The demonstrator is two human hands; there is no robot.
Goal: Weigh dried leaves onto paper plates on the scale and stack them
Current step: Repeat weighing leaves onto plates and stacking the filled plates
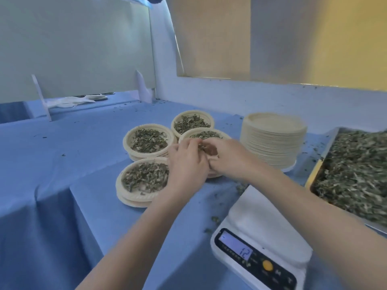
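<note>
From the head view, our left hand [186, 164] and right hand [226, 158] meet over a leaf-filled paper plate [206, 136], fingers curled, pinching dried leaves [202, 146]. Three more filled plates [146, 141] sit beside it on the bench [83, 143]; the scale [261, 237] stands bare, near an empty plate stack [272, 141] and a leaf tray [351, 174].

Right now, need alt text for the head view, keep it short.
Both hands, left hand and right hand, meet over a leaf-filled plate on a blue table, among three other filled plates. To the right stand a stack of empty plates, a bare scale and a tray of dried leaves.
</note>
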